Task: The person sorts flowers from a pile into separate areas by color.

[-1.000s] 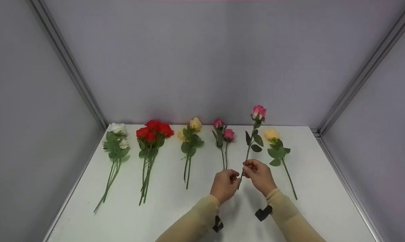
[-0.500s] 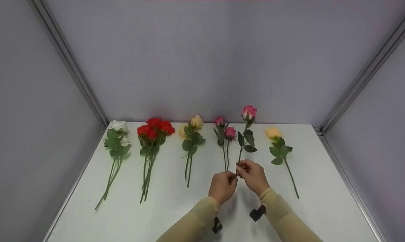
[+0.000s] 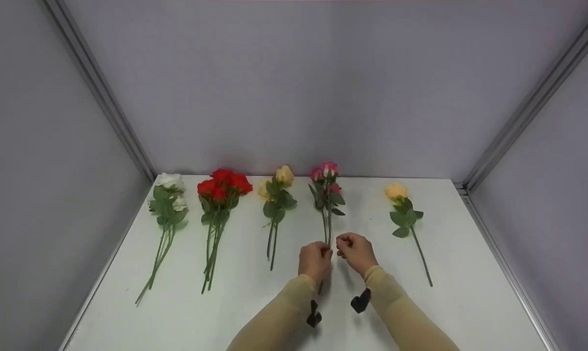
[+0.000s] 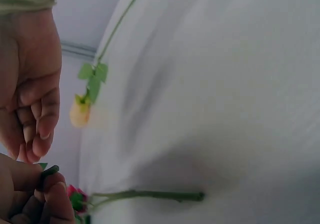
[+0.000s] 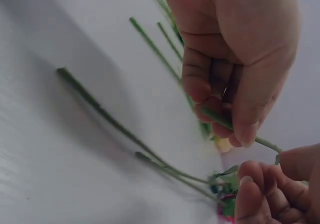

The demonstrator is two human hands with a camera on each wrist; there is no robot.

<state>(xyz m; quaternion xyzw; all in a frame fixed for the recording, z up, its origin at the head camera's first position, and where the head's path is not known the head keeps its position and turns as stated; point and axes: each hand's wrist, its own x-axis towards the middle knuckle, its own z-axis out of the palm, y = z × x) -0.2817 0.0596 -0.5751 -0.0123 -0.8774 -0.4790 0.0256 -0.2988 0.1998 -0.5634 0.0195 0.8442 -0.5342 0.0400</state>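
My left hand [image 3: 315,261] pinches the lower stem of a pink rose [image 3: 330,168] between thumb and fingers. The cut stem end [image 4: 50,171] pokes out of that grip in the left wrist view. Beneath the held rose, two more pink roses [image 3: 316,174] lie on the table and partly overlap it. Just right of the stem is my right hand [image 3: 356,252], its fingers loosely bent with nothing between them. In the right wrist view the held stem [image 5: 267,144] runs from the left hand and passes behind the right thumb.
On the white table [image 3: 255,312] lie white roses [image 3: 171,183], red roses [image 3: 224,183] and pale yellow roses [image 3: 284,176] to the left. A single yellow rose [image 3: 396,191] lies at the right. Grey walls [image 3: 294,87] stand behind and beside the table.
The held pink rose has moved left, over the other two pink roses. My right hand has let go of its stem and followed leftward; my left hand keeps its grip.
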